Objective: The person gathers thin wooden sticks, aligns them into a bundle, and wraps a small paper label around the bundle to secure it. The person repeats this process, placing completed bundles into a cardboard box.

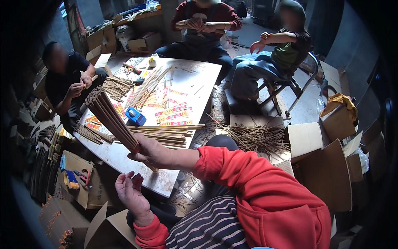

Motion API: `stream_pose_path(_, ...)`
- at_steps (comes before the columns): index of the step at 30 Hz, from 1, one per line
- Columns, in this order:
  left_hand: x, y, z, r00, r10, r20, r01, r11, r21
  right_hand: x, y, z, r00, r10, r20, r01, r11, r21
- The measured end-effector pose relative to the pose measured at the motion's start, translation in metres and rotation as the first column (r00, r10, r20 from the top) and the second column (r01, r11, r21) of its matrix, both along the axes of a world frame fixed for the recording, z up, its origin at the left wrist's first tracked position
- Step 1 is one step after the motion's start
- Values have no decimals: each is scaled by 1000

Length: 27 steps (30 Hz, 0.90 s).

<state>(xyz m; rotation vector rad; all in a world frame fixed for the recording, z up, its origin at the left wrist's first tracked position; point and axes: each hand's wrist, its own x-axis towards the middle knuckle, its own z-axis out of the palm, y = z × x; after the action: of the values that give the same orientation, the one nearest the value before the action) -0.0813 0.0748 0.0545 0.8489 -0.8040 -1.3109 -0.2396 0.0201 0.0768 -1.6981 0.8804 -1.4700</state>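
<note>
I see the right hand (154,152) clasping a long bundle of brown woody sticks (111,118), seemingly against splaying; below, the left hand (133,196) curls loosely, empty.

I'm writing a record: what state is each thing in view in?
Right hand: closed around stick bundle
Stick bundle: gathered, tilted
Left hand: empty, fingers loosely curled
Paper strips: spread across the table
Blue gadget: resting on the table
Scissors: lying, blades unclear
Large cardboard box: open, flaps spread
Thin sticks: heaped loosely

A long, tight bundle of slim brown rods (112,119), perhaps wooden, slants up leftward above the pale tabletop (163,178), its upper ends fanning slightly.
</note>
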Motion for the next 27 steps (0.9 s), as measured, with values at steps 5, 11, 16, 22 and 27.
stream_pose_path(5, 7, -14, 13, 997, 52, 60, -43, 989, -145, 1, 2, -6, 993, 40, -114, -46, 997, -54)
stream_pose_path(11, 4, -30, 14, 996, 77, 37, -69, 981, -179, 1, -11, -24, 983, 136, -121, -145, 987, -72)
stream_pose_path(16, 6, -47, 13, 990, 134, 34, -128, 981, -148, 4, -6, 0, 983, 185, -21, -186, 974, -128)
stream_pose_path(22, 6, -78, 19, 993, 117, 10, -112, 972, -208, -3, -25, -25, 972, 229, -56, -231, 972, -31)
stream_pose_path(27, 14, -89, 4, 989, 146, -25, -148, 969, -196, -2, -25, -1, 971, 237, -21, -237, 956, -176)
